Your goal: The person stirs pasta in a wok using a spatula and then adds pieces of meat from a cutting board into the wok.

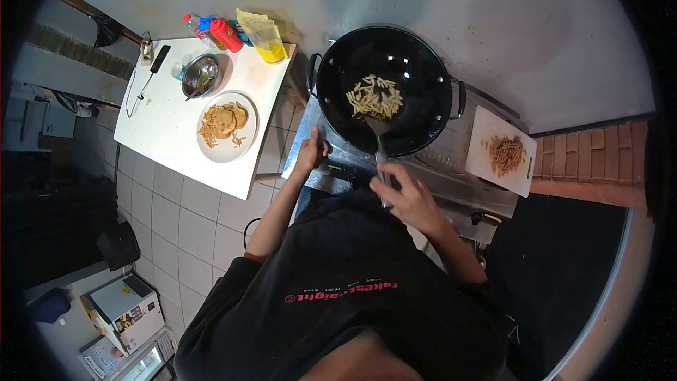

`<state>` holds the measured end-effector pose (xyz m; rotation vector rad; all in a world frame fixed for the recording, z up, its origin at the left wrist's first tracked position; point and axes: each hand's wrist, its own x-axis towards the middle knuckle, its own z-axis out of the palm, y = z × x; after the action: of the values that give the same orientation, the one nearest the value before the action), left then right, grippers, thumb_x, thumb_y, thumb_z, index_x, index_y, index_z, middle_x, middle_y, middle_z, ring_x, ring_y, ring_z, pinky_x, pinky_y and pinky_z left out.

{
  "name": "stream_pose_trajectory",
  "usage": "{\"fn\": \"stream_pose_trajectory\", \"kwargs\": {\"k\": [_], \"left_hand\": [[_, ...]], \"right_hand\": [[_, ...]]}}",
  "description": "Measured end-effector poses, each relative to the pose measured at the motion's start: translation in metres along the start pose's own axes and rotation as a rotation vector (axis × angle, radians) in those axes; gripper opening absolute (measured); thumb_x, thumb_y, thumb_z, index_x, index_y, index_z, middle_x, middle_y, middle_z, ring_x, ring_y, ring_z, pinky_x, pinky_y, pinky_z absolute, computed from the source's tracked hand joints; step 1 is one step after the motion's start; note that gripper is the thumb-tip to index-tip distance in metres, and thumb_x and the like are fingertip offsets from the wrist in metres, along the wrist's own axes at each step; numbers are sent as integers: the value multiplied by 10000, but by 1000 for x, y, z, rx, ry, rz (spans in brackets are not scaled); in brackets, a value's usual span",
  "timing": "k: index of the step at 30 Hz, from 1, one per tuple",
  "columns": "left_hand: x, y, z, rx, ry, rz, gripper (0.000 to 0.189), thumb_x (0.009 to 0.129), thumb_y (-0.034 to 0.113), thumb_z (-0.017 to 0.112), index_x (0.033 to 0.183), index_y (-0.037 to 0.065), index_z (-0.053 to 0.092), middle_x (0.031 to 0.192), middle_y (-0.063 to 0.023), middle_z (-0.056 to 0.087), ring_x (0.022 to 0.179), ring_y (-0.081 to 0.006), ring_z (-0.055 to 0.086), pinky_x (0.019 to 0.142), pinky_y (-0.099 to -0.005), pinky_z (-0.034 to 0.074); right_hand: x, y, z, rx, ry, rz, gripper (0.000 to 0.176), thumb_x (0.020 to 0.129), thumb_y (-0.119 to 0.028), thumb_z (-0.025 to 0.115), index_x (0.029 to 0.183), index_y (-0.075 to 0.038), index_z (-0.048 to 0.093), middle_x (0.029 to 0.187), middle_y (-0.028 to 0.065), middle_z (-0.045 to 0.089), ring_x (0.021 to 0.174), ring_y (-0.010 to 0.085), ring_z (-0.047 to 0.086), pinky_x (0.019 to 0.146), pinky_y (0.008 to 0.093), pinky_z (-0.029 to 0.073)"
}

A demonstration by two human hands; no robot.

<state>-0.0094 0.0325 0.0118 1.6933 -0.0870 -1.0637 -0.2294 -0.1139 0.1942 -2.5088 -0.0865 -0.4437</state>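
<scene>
A black two-handled wok (423, 113) sits on the stove, holding a small heap of pale cut strips (374, 97). My right hand (409, 197) grips the handle of a metal spatula (381, 142), whose blade touches the near side of the heap. Beside the wok's lower left, my left hand (311, 154) hovers at the stove's edge. One of its fingers points up and others are loosely bent, with nothing seen in it. To the right, a white cutting board (483, 142) carries a pile of browned strips (505, 155).
On the left, a white table (166, 148) bears a plate (209, 156) of browned food, a metal bowl (202, 76), a red bottle (226, 35) and a yellow packet (270, 46). The steel stove (451, 183) has a knob (478, 218) in front. A brick ledge (589, 155) borders the right.
</scene>
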Motion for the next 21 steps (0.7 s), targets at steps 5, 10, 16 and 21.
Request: {"fn": "stream_pose_trajectory", "kwargs": {"k": [5, 10, 16, 21], "left_hand": [[6, -7, 0, 7, 0, 19, 827, 924, 713, 255, 493, 60, 523, 415, -17, 393, 385, -122, 366, 408, -270, 247], [8, -10, -2, 22, -6, 33, 829, 919, 720, 254, 496, 61, 527, 415, -17, 392, 387, -120, 369, 409, -271, 246], [13, -15, -4, 48, 13, 48, 841, 899, 748, 253, 496, 62, 524, 410, -19, 372, 382, -125, 367, 406, -278, 242], [8, -11, 0, 37, 36, 38, 830, 893, 755, 259, 499, 70, 515, 411, -10, 374, 361, -123, 352, 383, -272, 227]], "right_hand": [[28, 42, 10, 0, 315, 128, 259, 707, 73, 670, 937, -38, 628, 1054, 122, 546, 857, 282, 643, 719, 354, 549], [67, 49, -36, -87, 616, 203, 74, 856, -12, 635, 904, -1, 580, 902, 129, 518, 765, 278, 582, 650, 352, 473], [72, 90, -44, 4, 836, 489, 91, 890, -55, 599, 844, 2, 546, 830, 120, 507, 699, 247, 539, 619, 334, 435], [68, 101, -28, -151, 867, 429, 120, 882, -53, 600, 814, 7, 521, 773, 125, 463, 654, 270, 500, 594, 361, 412]]}}
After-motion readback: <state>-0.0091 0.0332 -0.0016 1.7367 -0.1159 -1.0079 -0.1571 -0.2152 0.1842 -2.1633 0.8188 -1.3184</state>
